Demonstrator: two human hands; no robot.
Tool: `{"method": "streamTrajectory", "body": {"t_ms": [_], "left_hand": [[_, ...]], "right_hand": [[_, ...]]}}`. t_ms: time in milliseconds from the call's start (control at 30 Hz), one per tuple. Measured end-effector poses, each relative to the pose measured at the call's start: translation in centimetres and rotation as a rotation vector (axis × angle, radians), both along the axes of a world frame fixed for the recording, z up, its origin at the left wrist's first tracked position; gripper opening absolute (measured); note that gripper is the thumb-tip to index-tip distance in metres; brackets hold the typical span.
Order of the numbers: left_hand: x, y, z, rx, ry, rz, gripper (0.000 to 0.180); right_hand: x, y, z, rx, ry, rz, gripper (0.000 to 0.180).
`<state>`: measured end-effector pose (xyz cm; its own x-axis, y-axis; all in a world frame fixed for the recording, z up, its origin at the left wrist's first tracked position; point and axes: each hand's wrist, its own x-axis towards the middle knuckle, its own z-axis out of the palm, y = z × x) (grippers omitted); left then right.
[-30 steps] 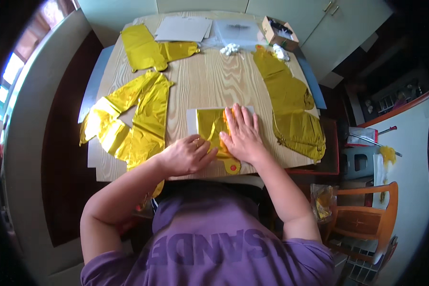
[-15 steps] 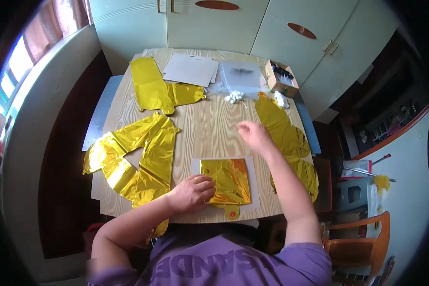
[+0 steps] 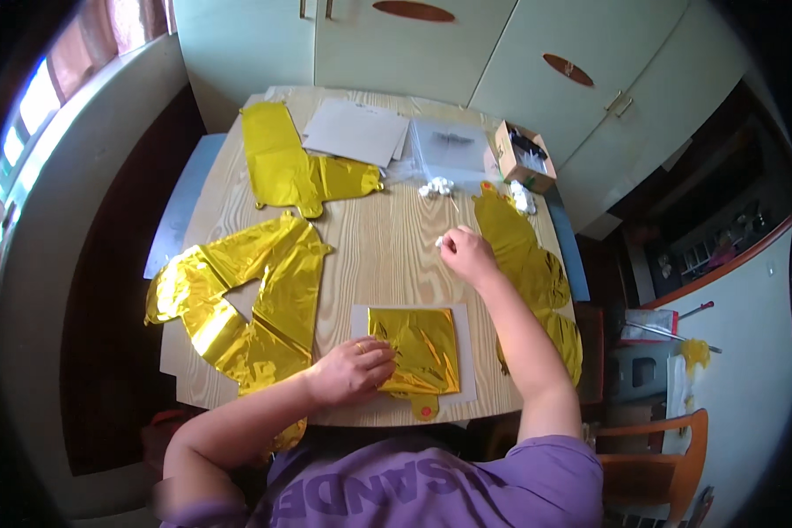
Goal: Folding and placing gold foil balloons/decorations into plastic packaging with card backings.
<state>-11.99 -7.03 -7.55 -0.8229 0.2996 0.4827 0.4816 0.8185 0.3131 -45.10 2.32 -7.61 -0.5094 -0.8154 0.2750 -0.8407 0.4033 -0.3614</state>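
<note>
Four gold foil balloons lie flat on the table (image 3: 387, 255): one folded (image 3: 418, 352) on a white sheet (image 3: 466, 361) at the near edge, a large one (image 3: 246, 304) to the left, one (image 3: 295, 172) at the far left, one (image 3: 528, 273) along the right edge. The left hand (image 3: 352, 371) presses on the folded balloon's left side, fingers curled loosely, gripping nothing. The right hand (image 3: 468, 255) is out over bare wood at mid-table, fingertips pinched on a small white bit (image 3: 440, 240), perhaps tape; too small to tell. More white bits (image 3: 436, 187) sit farther off, beside a clear bag (image 3: 453, 150), grey papers (image 3: 356, 132) and one open cardboard box (image 3: 524, 158). The right forearm crosses the right balloon, hiding part of it.
</note>
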Motion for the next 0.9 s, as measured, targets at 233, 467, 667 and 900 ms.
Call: {"method": "streamTrajectory", "body": {"t_ms": [233, 467, 667, 900], "left_hand": [[0.2, -0.6, -0.4, 0.090, -0.019, -0.004, 0.037], [-0.7, -1.6, 2.4, 0.342, -0.281, 0.153, 0.032], [-0.8, -1.9, 3.3, 0.308, -0.259, 0.198, 0.028], [-0.5, -1.6, 3.2, 0.305, -0.231, 0.143, 0.024]], "right_hand": [[10.2, 12.5, 7.2, -0.072, -0.481, 0.084, 0.004], [19.3, 16.6, 9.2, 0.050, -0.494, 0.360, 0.005], [21.0, 16.3, 4.7, 0.125, -0.046, 0.096, 0.054], [22.4, 18.4, 2.7, 0.082, 0.034, 0.332, 0.066]]}}
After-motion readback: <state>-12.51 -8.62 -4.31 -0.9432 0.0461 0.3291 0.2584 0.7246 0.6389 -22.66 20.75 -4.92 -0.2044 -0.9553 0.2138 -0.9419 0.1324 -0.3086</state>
